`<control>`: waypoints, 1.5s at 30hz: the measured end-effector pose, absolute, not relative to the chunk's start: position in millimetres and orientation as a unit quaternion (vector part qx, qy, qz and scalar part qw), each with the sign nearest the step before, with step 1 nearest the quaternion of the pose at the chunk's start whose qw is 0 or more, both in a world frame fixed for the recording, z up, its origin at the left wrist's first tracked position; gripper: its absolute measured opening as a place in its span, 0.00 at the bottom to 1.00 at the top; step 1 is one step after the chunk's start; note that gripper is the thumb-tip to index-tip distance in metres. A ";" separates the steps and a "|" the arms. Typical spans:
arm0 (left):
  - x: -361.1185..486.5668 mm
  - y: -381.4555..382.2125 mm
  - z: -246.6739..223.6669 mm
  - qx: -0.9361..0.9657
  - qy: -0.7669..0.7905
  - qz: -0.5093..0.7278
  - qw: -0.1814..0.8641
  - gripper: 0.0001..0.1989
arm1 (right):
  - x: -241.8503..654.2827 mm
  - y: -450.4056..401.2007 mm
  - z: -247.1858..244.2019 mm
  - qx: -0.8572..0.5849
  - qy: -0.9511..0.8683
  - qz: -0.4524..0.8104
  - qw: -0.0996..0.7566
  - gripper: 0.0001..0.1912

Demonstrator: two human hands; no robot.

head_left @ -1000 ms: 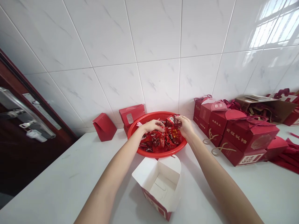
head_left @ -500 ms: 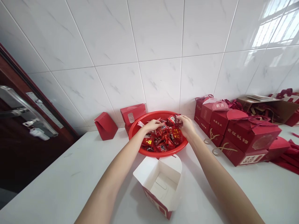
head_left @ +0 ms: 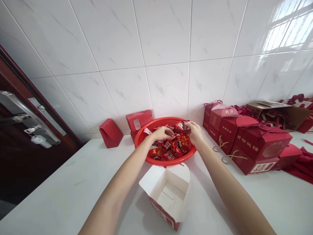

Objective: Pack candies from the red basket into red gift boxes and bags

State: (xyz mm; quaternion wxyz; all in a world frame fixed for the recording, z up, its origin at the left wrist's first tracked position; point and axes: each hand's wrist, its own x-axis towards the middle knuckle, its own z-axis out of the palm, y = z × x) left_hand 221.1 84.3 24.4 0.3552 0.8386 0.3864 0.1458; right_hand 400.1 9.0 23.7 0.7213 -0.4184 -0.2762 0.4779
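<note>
A red plastic basket point(head_left: 171, 161) full of small wrapped candies point(head_left: 170, 154) stands against the wall. My left hand point(head_left: 160, 133) hovers over the candies on the left side, its thumb and fingers curved and apart, with nothing visible held. At the basket's right rim my right hand point(head_left: 195, 131) is closed on a dark red wrapped candy point(head_left: 186, 127). In front of the basket an open gift box point(head_left: 171, 199) stands with its flaps spread. Its inside is white and no candies show in it.
Several red gift boxes point(head_left: 259, 143) with cord handles are stacked at the right. A brown carton point(head_left: 298, 114) and red ribbons point(head_left: 302, 166) lie beyond. Left of the basket are a folded red box point(head_left: 110, 133) and a windowed one point(head_left: 139, 120). A door point(head_left: 31, 140) is at far left.
My left hand has shifted slightly left, and its fingers have parted above the candies. My right hand keeps its dark red candy at nearly the same spot.
</note>
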 end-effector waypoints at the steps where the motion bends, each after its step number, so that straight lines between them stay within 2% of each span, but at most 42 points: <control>1: 220.9 83.4 24.0 0.843 0.376 0.112 0.367 0.18 | 400.1 8.7 24.0 -0.416 -0.276 0.477 0.724 0.10; 4: 220.8 81.6 22.0 0.846 0.371 0.030 0.381 0.20 | 399.9 8.1 25.2 -0.409 -0.273 0.472 0.731 0.10; 7: 221.1 82.0 19.4 0.851 0.395 0.001 0.346 0.21 | 399.4 7.8 25.9 -0.403 -0.271 0.468 0.738 0.10; 12: 221.1 83.2 15.8 0.853 0.426 -0.002 0.303 0.14 | 399.1 6.7 26.1 -0.400 -0.274 0.466 0.740 0.11; 17: 218.4 82.7 20.2 0.841 0.436 0.095 0.307 0.10 | 398.7 5.3 27.3 -0.401 -0.274 0.467 0.739 0.12; 23: 218.5 81.0 29.3 0.821 0.430 0.177 0.332 0.10 | 397.9 4.3 29.1 -0.404 -0.273 0.473 0.734 0.11; 37: 220.3 81.9 26.0 0.769 0.404 0.250 0.428 0.16 | 398.0 1.7 30.8 -0.408 -0.285 0.489 0.716 0.11; 45: 222.0 85.0 25.0 0.793 0.362 0.328 0.364 0.21 | 398.0 0.7 29.9 -0.402 -0.298 0.495 0.710 0.14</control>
